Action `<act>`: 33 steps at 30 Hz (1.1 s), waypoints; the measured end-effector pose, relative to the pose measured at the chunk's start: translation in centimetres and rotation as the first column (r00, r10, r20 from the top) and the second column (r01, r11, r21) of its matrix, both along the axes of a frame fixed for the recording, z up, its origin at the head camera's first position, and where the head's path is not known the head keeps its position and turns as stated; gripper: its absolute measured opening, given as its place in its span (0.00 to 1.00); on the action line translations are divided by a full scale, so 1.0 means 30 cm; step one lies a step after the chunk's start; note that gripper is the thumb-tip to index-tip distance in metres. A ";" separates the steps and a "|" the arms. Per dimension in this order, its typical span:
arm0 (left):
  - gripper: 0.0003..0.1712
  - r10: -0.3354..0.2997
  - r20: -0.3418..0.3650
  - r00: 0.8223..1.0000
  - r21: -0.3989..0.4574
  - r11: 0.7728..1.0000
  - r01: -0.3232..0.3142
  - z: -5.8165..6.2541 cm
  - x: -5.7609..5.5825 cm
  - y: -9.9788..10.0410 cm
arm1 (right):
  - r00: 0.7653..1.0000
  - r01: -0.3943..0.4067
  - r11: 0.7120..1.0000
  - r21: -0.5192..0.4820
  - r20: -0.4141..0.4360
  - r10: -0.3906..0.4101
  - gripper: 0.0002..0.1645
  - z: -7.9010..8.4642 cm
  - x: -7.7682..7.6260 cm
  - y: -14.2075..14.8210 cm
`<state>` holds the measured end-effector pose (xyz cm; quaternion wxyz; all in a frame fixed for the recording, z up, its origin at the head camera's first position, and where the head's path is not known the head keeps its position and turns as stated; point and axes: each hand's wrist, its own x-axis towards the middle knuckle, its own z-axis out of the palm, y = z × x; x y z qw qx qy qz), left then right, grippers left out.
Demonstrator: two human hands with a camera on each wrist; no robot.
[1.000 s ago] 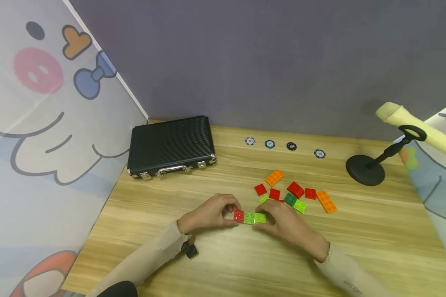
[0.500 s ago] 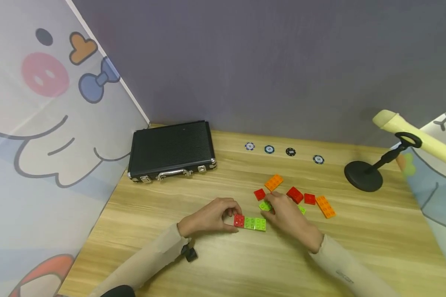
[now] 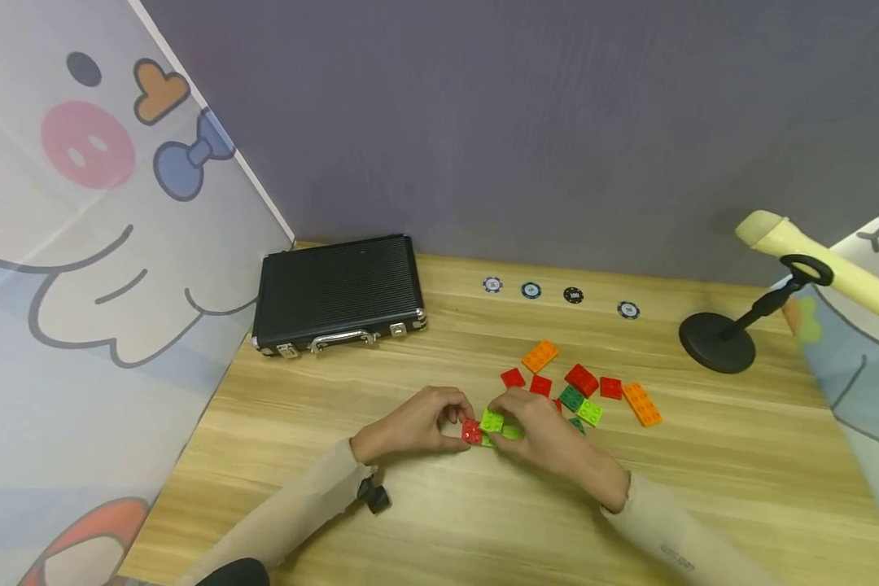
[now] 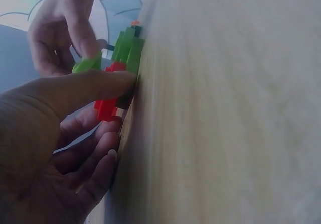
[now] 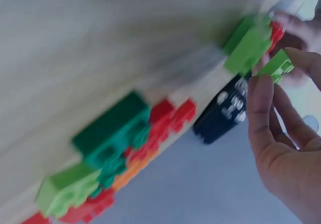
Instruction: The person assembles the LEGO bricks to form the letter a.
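Observation:
In the head view, my left hand (image 3: 417, 419) grips a red toy building brick (image 3: 472, 431) at the left end of a low row on the table. The left wrist view shows the thumb on one side of that red brick (image 4: 106, 109) and the fingers curled on the other. Light green bricks (image 3: 513, 433) continue the row to the right, partly covered by my right hand (image 3: 553, 431). Between thumb and fingers, that hand pinches a small light green brick (image 5: 277, 66) just above the row; a gap shows beneath it in the right wrist view.
Behind and right of my right hand lie loose bricks: red (image 3: 582, 380), dark green (image 3: 572, 397), light green (image 3: 590, 412) and orange (image 3: 641, 404). A black case (image 3: 339, 293) stands at back left. Several poker chips (image 3: 531, 290) line the back, left of a microphone stand (image 3: 718, 342).
My right hand went from the row's right end to the loose bricks, picked up a light green brick and brought it back over the row. The left hand stays on the red brick.

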<state>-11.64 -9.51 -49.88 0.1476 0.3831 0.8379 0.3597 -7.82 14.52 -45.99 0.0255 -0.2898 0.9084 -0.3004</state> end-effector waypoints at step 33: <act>0.22 0.035 -0.021 0.999 -0.052 0.998 -0.036 0.015 0.003 0.016 | 0.995 -0.071 0.996 0.059 -0.073 0.075 0.21 -0.048 0.019 -0.042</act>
